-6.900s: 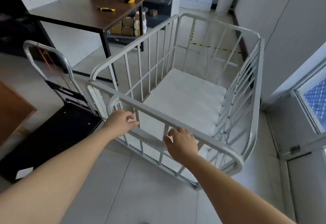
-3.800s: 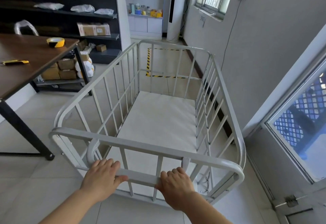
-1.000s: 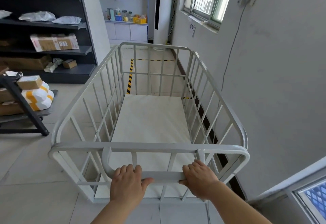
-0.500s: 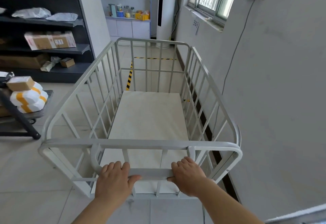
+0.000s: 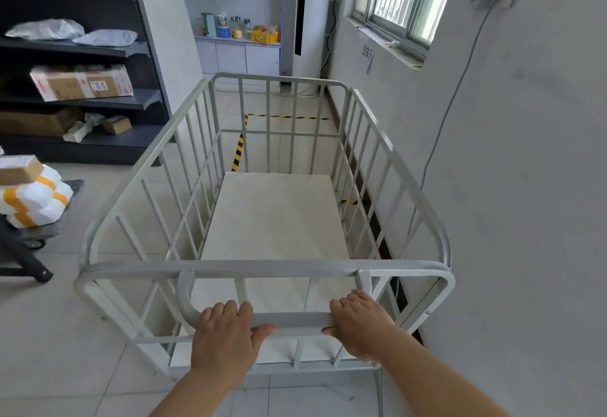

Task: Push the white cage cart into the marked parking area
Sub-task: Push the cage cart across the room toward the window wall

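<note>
Head view: wall (image 5: 525, 186) beside cart (image 5: 272, 219)

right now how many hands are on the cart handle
2. The left hand grips the left end of the cart handle, and the right hand grips its right end. None hidden.

Two bare forearms, no sleeves in sight, left hand (image 5: 226, 337) and right hand (image 5: 359, 328) without gloves, rings or watch, short plain fingernails, wrists uncovered
</note>
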`<state>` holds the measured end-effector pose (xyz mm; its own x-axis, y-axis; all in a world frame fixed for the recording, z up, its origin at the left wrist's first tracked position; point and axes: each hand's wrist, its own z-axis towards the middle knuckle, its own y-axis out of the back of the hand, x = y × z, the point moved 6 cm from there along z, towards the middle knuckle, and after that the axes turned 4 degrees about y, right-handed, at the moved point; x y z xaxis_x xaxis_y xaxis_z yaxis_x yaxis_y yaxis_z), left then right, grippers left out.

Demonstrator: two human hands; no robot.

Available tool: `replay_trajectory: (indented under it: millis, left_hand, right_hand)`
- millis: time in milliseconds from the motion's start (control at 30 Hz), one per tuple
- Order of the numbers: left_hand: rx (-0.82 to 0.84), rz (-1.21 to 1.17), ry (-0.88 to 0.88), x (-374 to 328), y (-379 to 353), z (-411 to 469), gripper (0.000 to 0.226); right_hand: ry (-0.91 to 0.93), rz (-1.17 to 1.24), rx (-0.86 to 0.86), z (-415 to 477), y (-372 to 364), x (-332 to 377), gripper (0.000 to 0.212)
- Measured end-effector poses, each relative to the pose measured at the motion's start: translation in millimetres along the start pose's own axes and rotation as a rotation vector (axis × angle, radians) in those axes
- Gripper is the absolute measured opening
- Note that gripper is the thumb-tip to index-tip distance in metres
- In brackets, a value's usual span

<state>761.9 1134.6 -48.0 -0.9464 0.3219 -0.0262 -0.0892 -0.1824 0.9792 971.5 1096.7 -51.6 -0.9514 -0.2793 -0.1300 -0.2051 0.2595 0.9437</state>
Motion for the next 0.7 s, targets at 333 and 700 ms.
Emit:
replay_trajectory:
  millis: [333, 700]
  left_hand:
    - [0.03, -0.005, 0.004, 9, -25, 114, 0.073]
    - [0.135, -0.008, 0.006, 52, -56, 226, 0.073]
  right_hand:
    - [-0.03, 0.015, -0.008, 96, 28, -56, 0.046]
    - [-0.045, 0.049, -0.053, 202, 56, -87, 0.043]
